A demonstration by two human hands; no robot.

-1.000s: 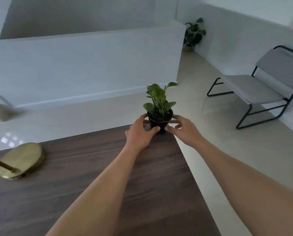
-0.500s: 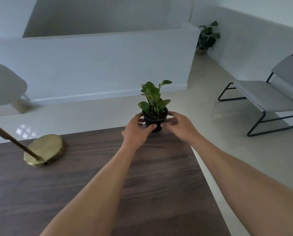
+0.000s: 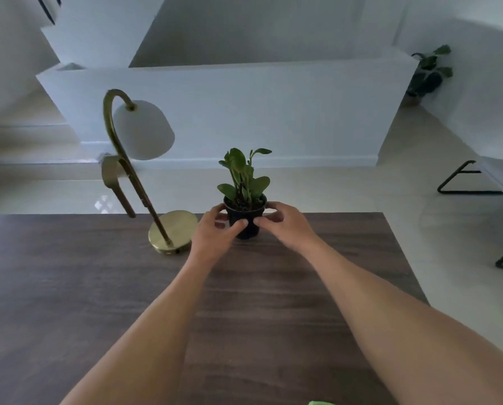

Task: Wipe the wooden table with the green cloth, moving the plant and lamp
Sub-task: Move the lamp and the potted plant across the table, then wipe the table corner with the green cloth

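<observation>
Both arms reach straight out over the wooden table, bare and side by side. The left hand and the right hand curl round the little black pot of the plant, one on each side. The thumbs lie on the front of the pot and the fingers wrap round the back. The pot is upright near the far edge of the table; I cannot tell if its bottom touches the wood. The gold lamp stands just left of the left hand. A tiny bit of the green cloth peeks in at the near edge, between the arms.
</observation>
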